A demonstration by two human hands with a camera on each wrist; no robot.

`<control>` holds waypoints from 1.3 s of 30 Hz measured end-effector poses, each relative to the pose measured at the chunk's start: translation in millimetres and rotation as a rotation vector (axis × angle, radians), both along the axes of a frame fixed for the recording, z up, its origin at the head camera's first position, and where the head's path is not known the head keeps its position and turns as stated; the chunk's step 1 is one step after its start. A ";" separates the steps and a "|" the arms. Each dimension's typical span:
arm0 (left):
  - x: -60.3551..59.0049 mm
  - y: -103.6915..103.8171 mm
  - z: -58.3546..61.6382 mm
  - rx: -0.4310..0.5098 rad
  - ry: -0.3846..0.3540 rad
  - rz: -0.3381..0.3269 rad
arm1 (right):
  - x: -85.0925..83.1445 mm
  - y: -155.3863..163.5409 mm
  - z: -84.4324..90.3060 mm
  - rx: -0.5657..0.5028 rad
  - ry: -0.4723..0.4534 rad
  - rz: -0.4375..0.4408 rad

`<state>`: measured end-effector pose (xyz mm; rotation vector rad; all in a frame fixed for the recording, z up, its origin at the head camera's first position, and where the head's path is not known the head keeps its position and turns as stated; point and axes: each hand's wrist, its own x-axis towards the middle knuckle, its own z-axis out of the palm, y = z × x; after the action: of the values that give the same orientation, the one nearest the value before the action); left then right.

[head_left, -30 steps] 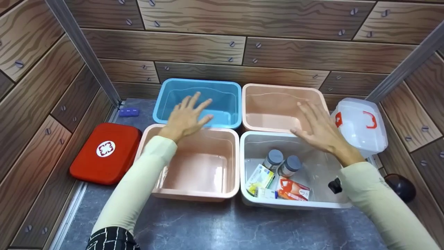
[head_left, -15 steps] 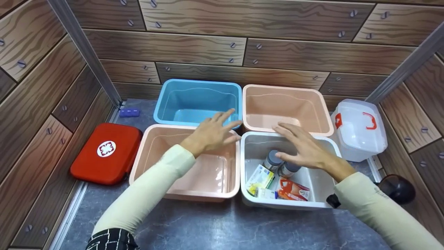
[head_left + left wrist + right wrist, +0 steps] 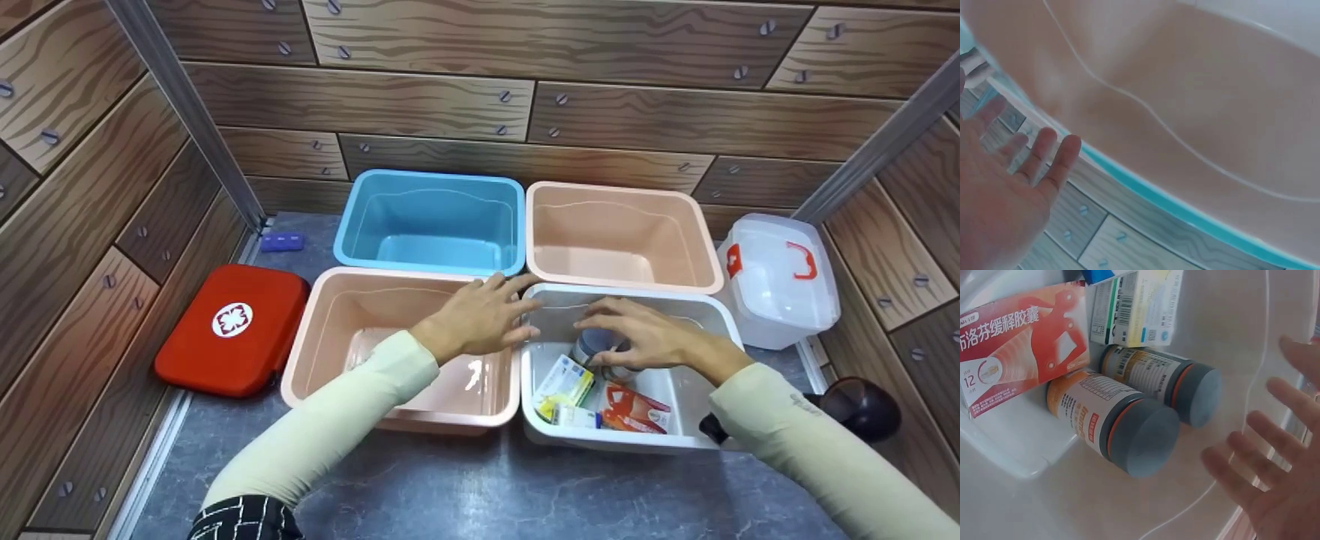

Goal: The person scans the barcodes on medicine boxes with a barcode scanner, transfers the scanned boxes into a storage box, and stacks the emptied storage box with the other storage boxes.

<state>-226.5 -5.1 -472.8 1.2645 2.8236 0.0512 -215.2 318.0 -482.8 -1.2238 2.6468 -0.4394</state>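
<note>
Left grip [image 3: 478, 319]: fingers loosely spread, holding nothing, over the right side of the front peach bin [image 3: 390, 304]. Right grip [image 3: 643, 334]: fingers relaxed and slightly bent, thumb apart, holding nothing, low over the white bin [image 3: 637, 441]. Right wrist view: fingertips near the caps of two bottles [image 3: 1098, 410] but clear of them.

Layout, left to right: red case [image 3: 232, 352] just beside the front peach bin; blue bin [image 3: 431, 214] behind that bin. White bin contents: yellow-and-white box [image 3: 564, 382], small white box [image 3: 576, 417], bottles side by side, red box [image 3: 636, 410]. Rear peach bin [image 3: 615, 221] behind; clear lidded box [image 3: 780, 292] farthest right.
</note>
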 end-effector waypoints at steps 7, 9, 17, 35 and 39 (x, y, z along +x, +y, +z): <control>0.0 -0.3 -11.9 0.065 -0.054 -0.079 | -9.7 -7.5 -11.2 0.139 -0.087 0.020; -1.0 0.4 -12.7 0.094 -0.073 -0.093 | -10.4 -10.8 -14.5 0.171 -0.096 0.021; -2.2 3.3 -14.4 0.136 -0.131 -0.094 | -10.2 -12.2 -18.1 0.224 0.002 0.036; -2.4 -4.8 -16.8 0.176 -0.133 -0.121 | 1.0 48.8 55.7 -0.399 -0.090 -0.164; -2.2 -5.0 -17.2 0.178 -0.154 -0.110 | 8.6 70.1 63.1 -0.463 -0.094 -0.304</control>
<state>-228.7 -10.1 -490.0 1.3811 2.6633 0.3858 -206.5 388.1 -419.7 -0.8638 2.7413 -1.1818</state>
